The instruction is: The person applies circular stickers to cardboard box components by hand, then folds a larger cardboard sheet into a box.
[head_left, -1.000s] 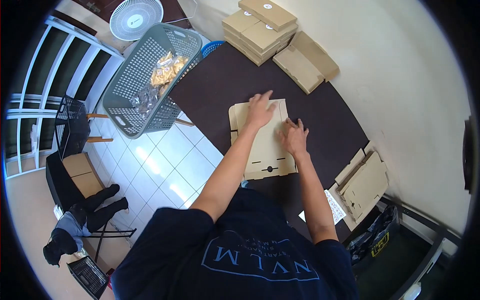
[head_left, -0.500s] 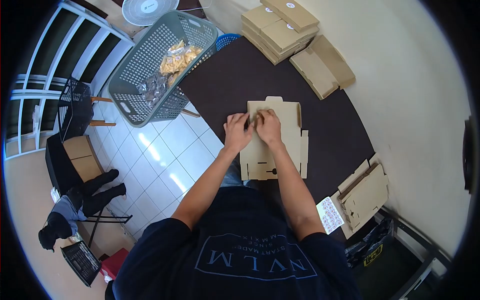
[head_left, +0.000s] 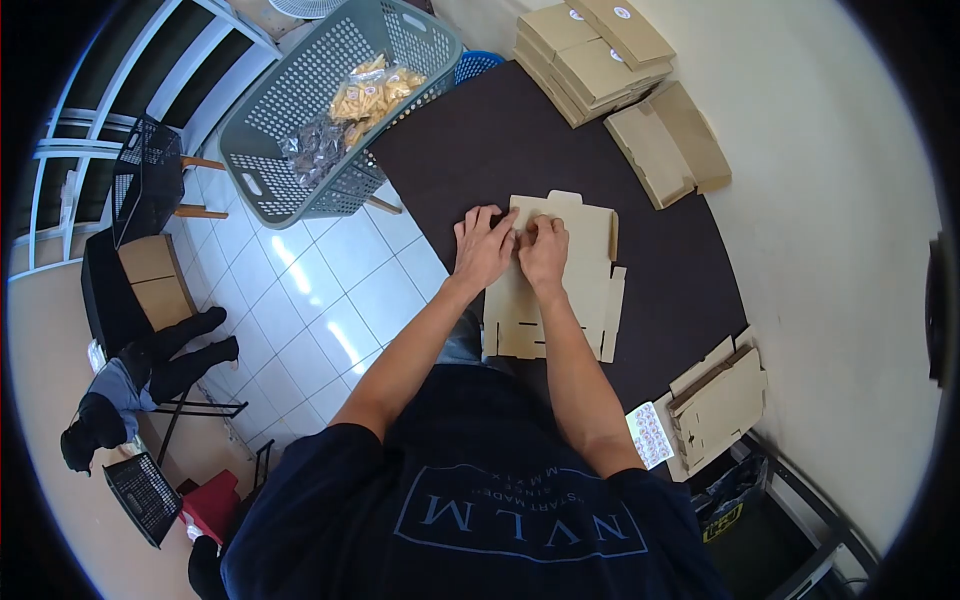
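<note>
A flat brown cardboard box blank [head_left: 585, 245] with slots and side flaps lies on the dark table under both my hands. Over its upper left edge rests my left hand [head_left: 484, 248], fingers spread and thumb toward the right hand. Just beside it, my right hand [head_left: 543, 255] presses on the cardboard with its fingers curled together. What those fingertips pinch, if anything, is hidden. The fingertips of the two hands nearly meet near the blank's left edge.
Closed boxes [head_left: 590, 65] with round stickers are stacked at the table's back, beside an open box [head_left: 665, 145]. More flat blanks [head_left: 722, 405] and a sticker sheet [head_left: 650, 436] lie at right. A grey basket [head_left: 265, 195] holds bagged goods. A person [head_left: 120, 390] is at far left.
My view has shifted slightly. Both hands stay at the blank's upper left, closer together now; the right hand's fingers look more curled.
</note>
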Demonstrator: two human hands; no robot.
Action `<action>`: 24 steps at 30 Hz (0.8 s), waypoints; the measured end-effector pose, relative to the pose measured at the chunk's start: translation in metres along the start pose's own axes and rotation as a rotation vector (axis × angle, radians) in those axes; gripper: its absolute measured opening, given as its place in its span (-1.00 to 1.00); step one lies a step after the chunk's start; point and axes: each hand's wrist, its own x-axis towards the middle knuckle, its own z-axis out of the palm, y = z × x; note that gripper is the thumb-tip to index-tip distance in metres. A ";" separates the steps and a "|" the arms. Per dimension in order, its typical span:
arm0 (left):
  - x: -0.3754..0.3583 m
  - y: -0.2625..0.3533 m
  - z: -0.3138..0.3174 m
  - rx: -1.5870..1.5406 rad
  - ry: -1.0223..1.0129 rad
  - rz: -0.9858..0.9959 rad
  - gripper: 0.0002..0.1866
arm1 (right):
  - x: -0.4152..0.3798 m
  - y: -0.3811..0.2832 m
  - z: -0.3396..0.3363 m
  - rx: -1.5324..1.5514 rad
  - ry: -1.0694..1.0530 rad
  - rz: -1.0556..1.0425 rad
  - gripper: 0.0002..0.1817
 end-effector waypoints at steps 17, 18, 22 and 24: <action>0.013 0.004 0.006 0.234 0.075 -0.097 -0.59 | 0.013 0.002 -0.005 0.038 -0.111 0.121 -0.77; 0.014 0.003 0.005 0.216 0.042 -0.117 -0.59 | 0.012 0.004 -0.003 0.032 -0.096 0.095 -0.78; 0.014 0.006 -0.001 0.192 -0.022 -0.159 -0.51 | -0.004 0.014 0.000 0.118 0.051 -0.067 -0.87; 0.013 0.014 -0.006 0.166 -0.034 -0.189 -0.45 | -0.016 0.018 -0.011 0.260 0.041 -0.055 -0.89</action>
